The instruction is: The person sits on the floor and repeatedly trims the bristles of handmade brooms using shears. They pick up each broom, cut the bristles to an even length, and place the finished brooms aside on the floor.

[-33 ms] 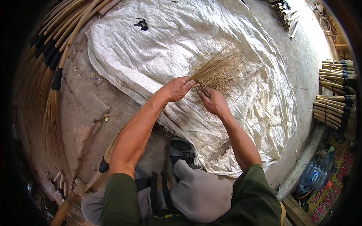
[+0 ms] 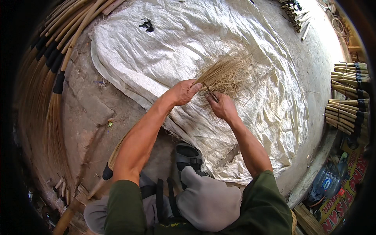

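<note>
My left hand (image 2: 185, 92) is closed around the tan bristles of a broom (image 2: 217, 71), and their tips fan out beyond my fingers to the upper right. The broom runs back under my left forearm to a black collar (image 2: 108, 171) and a wooden handle at the lower left. In my right hand (image 2: 223, 106) is a dark, thin-bladed tool that looks like scissors (image 2: 212, 94), its blades against the bristles beside my left thumb. Most of its grip is hidden by my fingers. Loose bristle clippings (image 2: 239, 80) lie heaped under the tips.
A wrinkled white sheet (image 2: 156, 51) covers the floor ahead. Several brooms (image 2: 58, 80) lean at the left. Bundled handles (image 2: 346, 111) are stacked at the right, above a water jug (image 2: 327, 181). A black scrap (image 2: 147, 25) lies on the sheet; my sandal (image 2: 188, 158) is near its edge.
</note>
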A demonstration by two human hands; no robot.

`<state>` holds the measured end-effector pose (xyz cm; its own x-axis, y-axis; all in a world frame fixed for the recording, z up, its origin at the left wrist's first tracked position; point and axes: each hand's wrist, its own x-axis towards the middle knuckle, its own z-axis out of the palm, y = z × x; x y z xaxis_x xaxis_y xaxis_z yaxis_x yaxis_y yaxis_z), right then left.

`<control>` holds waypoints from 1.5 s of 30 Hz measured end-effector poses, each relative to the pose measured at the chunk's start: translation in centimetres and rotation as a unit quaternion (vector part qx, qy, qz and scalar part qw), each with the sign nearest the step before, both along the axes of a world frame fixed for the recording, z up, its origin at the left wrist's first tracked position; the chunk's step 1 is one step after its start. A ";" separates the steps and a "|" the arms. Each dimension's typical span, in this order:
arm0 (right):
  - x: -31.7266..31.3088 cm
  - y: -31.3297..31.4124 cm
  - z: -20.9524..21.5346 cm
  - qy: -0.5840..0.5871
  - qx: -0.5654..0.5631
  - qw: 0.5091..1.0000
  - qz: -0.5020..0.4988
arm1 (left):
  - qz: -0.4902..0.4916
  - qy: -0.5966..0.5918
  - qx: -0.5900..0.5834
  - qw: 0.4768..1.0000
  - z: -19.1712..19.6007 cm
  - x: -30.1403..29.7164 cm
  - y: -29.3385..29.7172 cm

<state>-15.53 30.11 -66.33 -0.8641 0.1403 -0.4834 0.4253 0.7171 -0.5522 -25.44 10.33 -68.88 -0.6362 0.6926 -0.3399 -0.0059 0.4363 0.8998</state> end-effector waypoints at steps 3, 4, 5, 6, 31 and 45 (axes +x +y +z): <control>0.0 0.3 -0.2 -0.025 0.002 1.000 0.007 | 0.013 0.007 -0.007 1.000 0.2 -0.2 0.0; 0.1 0.4 -0.3 -0.041 0.007 0.999 0.003 | 0.012 -0.002 -0.013 1.000 0.3 -0.4 -0.1; 0.4 0.6 -0.4 -0.052 0.004 0.999 0.002 | 0.010 -0.012 -0.019 1.000 0.3 -0.5 -0.2; 0.6 0.8 -0.6 -0.063 0.000 0.998 0.004 | 0.008 -0.025 -0.021 0.999 0.4 -0.6 -0.2; 0.7 1.3 -0.9 0.034 -0.062 0.997 0.008 | 0.031 -0.041 0.049 0.997 -0.2 -0.4 -0.3; 0.9 0.6 -1.1 0.012 0.009 1.000 0.014 | 0.024 -0.040 0.053 0.998 0.3 -0.6 -0.2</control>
<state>-14.67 30.68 -67.40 -0.8791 0.1233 -0.4605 0.3912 0.7384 -0.5493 -26.07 10.09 -68.59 -0.6435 0.6963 -0.3177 -0.0978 0.3369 0.9364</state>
